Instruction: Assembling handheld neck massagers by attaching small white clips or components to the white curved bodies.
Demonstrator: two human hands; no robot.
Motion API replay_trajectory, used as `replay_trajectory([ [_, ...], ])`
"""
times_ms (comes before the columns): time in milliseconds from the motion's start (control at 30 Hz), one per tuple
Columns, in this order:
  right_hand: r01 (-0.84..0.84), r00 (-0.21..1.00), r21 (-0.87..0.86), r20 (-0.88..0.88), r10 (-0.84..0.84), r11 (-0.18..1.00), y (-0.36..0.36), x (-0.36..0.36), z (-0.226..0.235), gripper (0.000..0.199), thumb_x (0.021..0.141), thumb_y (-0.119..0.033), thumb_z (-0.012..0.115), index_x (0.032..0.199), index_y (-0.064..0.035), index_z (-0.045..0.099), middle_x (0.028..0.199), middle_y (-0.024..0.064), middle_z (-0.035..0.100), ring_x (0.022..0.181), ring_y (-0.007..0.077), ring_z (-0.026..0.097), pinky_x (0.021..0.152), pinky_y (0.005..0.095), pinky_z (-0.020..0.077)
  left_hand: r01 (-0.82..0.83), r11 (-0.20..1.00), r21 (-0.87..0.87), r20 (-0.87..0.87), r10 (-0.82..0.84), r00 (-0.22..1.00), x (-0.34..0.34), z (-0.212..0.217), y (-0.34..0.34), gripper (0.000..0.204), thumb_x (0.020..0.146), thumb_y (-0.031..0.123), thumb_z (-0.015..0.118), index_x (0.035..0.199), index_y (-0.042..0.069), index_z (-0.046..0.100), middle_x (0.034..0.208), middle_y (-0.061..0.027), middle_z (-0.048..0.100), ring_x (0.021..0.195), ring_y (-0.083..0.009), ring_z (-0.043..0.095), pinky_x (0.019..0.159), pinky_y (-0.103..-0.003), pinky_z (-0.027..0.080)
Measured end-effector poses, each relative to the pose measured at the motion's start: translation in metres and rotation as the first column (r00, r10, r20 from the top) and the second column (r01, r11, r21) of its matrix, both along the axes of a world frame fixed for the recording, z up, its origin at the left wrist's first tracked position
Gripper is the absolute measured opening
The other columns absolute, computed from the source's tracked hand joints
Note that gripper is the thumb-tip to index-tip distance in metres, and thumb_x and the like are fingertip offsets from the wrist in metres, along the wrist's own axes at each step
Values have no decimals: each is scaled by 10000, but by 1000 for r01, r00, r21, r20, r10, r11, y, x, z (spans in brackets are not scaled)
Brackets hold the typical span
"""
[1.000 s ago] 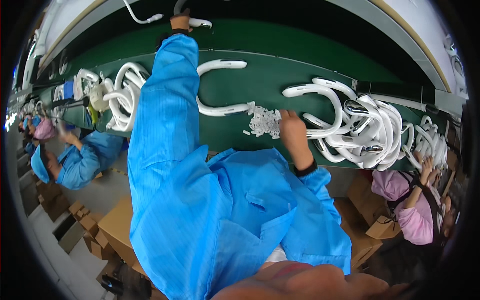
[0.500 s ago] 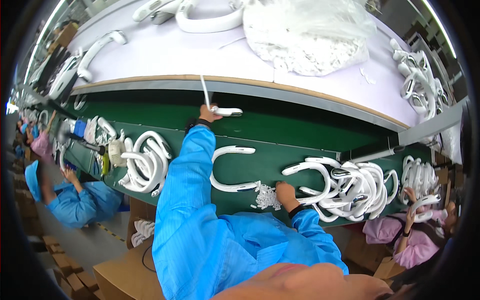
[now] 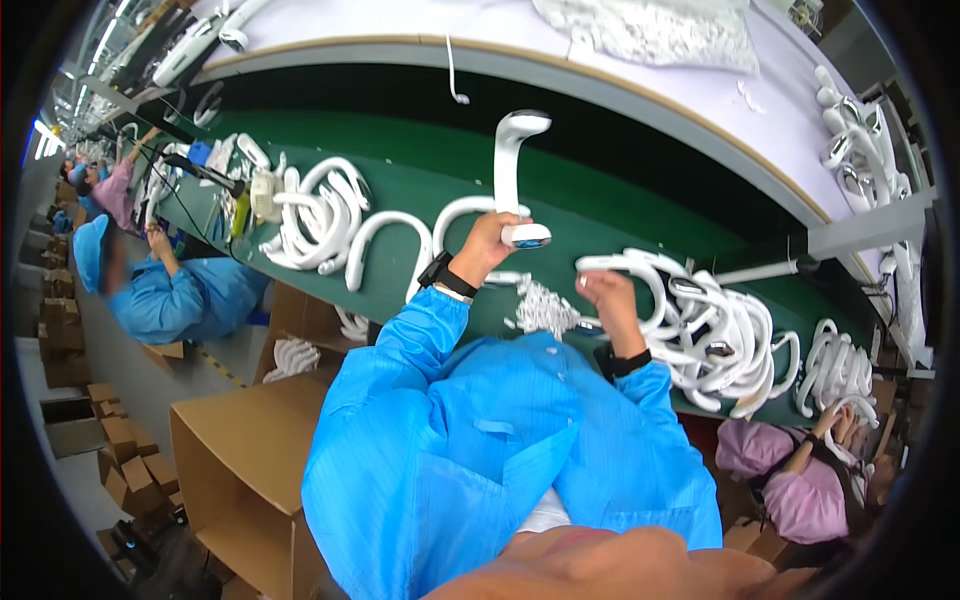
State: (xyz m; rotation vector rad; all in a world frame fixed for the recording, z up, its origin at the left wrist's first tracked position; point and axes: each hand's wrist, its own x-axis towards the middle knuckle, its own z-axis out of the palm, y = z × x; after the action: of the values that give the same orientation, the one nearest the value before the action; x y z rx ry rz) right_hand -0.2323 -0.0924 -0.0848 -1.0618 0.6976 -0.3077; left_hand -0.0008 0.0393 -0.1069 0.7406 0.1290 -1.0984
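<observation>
My left hand (image 3: 487,247) is raised above the green conveyor belt (image 3: 420,165) and grips a white U-shaped plastic part (image 3: 513,170) that stands nearly upright. My right hand (image 3: 608,298) hovers with bent fingers over a small heap of tiny white pieces (image 3: 545,305), beside a big pile of white U-shaped parts (image 3: 715,325). It seems to pinch something small, but I cannot make it out. Both arms wear blue sleeves and black wristbands.
More white U-shaped parts (image 3: 320,210) lie on the belt to the left. A white upper shelf (image 3: 660,75) runs behind the belt, with a clear bag (image 3: 650,30). Workers in blue (image 3: 170,290) and pink (image 3: 800,480) sit alongside. An open cardboard box (image 3: 240,470) stands at lower left.
My left hand has drawn back from the far shelf edge and now holds a white U-shaped part above the belt. My right hand stays by the small white pieces.
</observation>
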Motion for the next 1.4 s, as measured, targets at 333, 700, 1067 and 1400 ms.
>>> replay_trajectory([
  [333,-34,953,305,296,-61,952,7,8,79,157,838,32,551,988,66,584,970,159,614,926,235,612,870,322,508,-135,986,95,512,68,856,-80,79,10,640,730,-48,544,1310,61,295,941,-115,528,784,-201,585,669,-363,552],
  [700,122,934,590,203,-293,798,-24,13,6,121,873,-17,528,990,-7,553,990,118,614,917,218,611,840,339,510,209,947,246,199,-261,945,-63,71,-4,439,822,157,579,1161,-66,410,916,-161,581,795,-299,648,595,-365,584],
  [1067,160,924,508,223,-309,846,-20,16,13,238,868,48,514,1097,113,512,1116,182,559,1049,236,555,965,298,457,217,973,-84,-260,-232,938,-55,8,12,342,877,106,471,1183,-40,433,1057,-213,551,893,-342,607,728,-402,569],
  [1400,64,981,145,175,-89,987,0,31,50,206,811,78,569,1015,86,598,1110,181,584,1012,233,582,911,315,478,271,960,-74,79,-266,961,-76,48,12,599,698,-24,524,1256,49,318,1007,-164,556,786,-311,635,684,-388,549],
])
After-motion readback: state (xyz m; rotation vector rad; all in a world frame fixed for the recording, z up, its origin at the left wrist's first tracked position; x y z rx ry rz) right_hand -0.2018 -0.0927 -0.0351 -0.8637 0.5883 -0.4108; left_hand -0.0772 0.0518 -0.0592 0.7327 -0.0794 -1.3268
